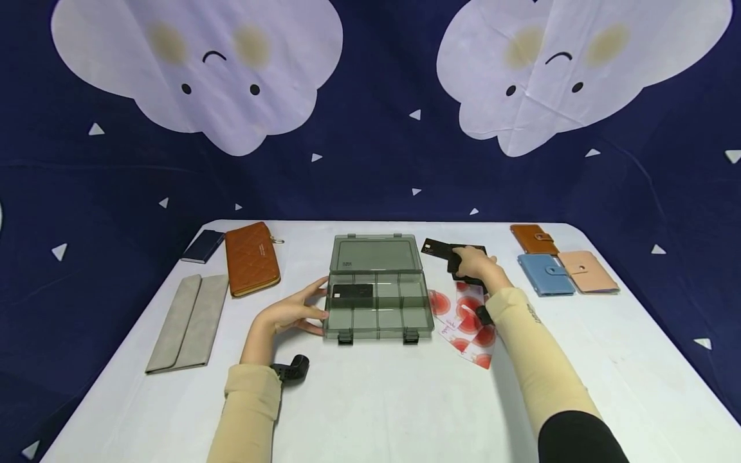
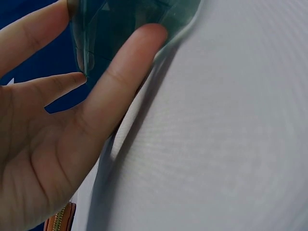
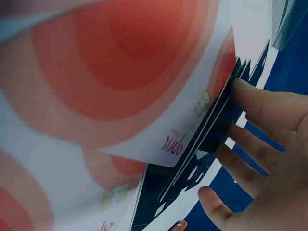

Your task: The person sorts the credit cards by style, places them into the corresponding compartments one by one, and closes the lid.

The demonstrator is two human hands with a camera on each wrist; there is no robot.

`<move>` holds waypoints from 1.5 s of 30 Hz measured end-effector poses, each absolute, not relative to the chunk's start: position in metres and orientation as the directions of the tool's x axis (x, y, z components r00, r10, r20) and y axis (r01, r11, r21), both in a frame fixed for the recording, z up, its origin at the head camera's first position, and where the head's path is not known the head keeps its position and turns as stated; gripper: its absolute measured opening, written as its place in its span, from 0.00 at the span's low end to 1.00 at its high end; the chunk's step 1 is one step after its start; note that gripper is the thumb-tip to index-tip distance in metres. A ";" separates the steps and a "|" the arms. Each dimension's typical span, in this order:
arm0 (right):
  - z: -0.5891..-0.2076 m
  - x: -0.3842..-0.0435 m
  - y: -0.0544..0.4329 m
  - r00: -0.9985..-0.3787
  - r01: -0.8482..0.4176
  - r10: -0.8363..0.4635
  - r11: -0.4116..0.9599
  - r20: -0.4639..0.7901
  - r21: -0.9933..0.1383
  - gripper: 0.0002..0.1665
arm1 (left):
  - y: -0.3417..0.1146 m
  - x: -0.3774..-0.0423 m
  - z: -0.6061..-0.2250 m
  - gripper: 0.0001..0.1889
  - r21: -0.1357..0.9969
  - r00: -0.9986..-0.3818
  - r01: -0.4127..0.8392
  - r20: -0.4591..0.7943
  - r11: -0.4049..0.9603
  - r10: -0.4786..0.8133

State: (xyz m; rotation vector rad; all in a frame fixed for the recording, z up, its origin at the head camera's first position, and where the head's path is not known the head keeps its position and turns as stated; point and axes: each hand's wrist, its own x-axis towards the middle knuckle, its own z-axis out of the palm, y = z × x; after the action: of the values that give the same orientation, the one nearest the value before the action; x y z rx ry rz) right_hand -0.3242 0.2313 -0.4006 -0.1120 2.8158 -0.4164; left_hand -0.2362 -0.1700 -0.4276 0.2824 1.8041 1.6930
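Observation:
A clear smoky-green compartment box (image 1: 379, 321) lies on the table with its lid (image 1: 376, 254) raised at the back. One black card (image 1: 353, 295) rests in its left compartments. My left hand (image 1: 292, 312) touches the box's left side, fingers spread and thumb near the front corner. To the right, my right hand (image 1: 475, 263) has its fingertips on a pile of black cards (image 1: 463, 279), thumb at their edges in the right wrist view. Another black card (image 1: 435, 247) sticks out to the left. Red-and-white patterned cards (image 1: 466, 325) lie in front of the pile.
At the left are a brown zip wallet (image 1: 251, 257), a dark card holder (image 1: 203, 246) and a grey folding pouch (image 1: 188, 325). Brown (image 1: 532, 239), blue (image 1: 545, 275) and pink (image 1: 587, 271) snap wallets lie at the right. A dark blue cloth (image 1: 370, 173) hangs behind.

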 end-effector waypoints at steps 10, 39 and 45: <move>-0.401 -0.321 0.232 -0.969 -0.100 -0.156 0.957 -0.192 -0.272 0.40 | -0.169 -0.235 -0.430 0.48 0.951 -0.771 -0.275 -0.306 0.141 0.558; -0.363 -0.306 0.207 -0.978 -0.137 -0.205 0.451 0.047 -0.882 0.32 | -0.169 -0.236 -0.427 0.47 0.951 -0.776 -0.273 -0.308 0.147 0.550; -0.360 -0.300 0.189 -0.978 -0.115 -0.201 0.340 0.048 -0.933 0.38 | -0.171 -0.237 -0.429 0.48 0.951 -0.775 -0.273 -0.307 0.146 0.553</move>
State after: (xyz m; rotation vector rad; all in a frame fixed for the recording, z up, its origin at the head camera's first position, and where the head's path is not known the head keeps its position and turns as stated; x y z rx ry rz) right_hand -0.2996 0.1890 -0.3599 -0.2969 2.5087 -1.7368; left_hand -0.2369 -0.1707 -0.4292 0.2684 1.8038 1.6966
